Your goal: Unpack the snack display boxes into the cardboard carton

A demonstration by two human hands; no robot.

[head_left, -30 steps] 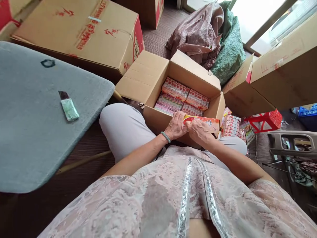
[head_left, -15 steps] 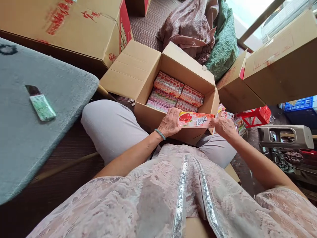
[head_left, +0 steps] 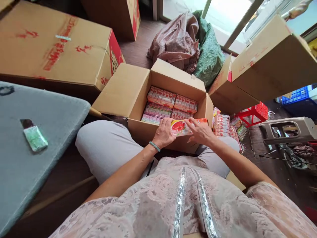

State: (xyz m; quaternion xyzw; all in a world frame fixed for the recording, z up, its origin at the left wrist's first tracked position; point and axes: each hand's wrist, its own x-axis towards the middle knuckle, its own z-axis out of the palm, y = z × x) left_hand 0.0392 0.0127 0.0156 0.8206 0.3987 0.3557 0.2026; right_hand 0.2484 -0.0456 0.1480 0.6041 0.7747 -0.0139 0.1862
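Observation:
A long red and orange printed packet (head_left: 179, 127) is held level over the near edge of an open carton (head_left: 138, 127). My left hand (head_left: 163, 134), with a green bead bracelet at the wrist, grips the packet's left end. Across the packet's right half lies my right hand (head_left: 199, 131), its fingers spread and touching the face. Inside the carton, several pink and red packs (head_left: 162, 96) stand in rows in the far and left parts. The packet and my hands hide part of the carton's near side.
A grey table (head_left: 49, 109) with a green wrapped item (head_left: 35, 137) is at the left. More packs (head_left: 221, 125) and a red stool (head_left: 255, 113) are on the right. Large cartons (head_left: 69, 49) and sacks (head_left: 173, 43) stand beyond.
My right hand has moved left from the packet's right end onto its face, and its fingers have spread. My left hand still holds the left end. The view has tilted up a little.

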